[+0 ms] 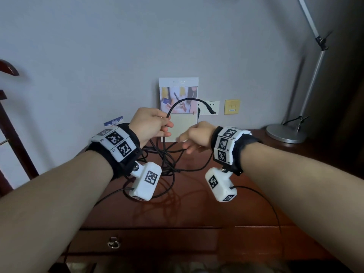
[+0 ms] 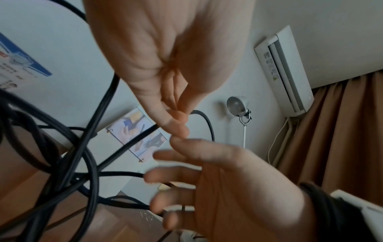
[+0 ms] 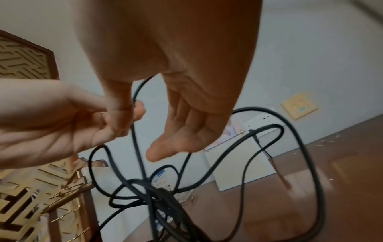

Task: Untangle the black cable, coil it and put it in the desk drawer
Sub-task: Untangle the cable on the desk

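Observation:
The black cable [image 1: 167, 160] lies in a loose tangle on the dark wooden desk [image 1: 197, 209], with several loops crossing one another [image 3: 157, 193]. My left hand [image 1: 166, 125] is raised above the tangle and pinches one strand between thumb and fingers [image 2: 178, 121]. Beyond the pinch the strand arcs up and right to its free plug end [image 1: 211, 111]. My right hand [image 1: 184, 144] hovers just right of the left, fingers spread and relaxed [image 3: 140, 140], with strands passing under the palm and none gripped. The desk drawer [image 1: 145, 241] at the front is closed, with a metal ring pull [image 1: 113, 242].
A standing picture calendar [image 1: 178, 99] leans on the wall behind the hands, beside a white socket plate [image 1: 213, 104] and a yellow plate [image 1: 232, 106]. A lamp base [image 1: 285, 133] stands at the back right. A chair frame [image 1: 11, 134] is at the left.

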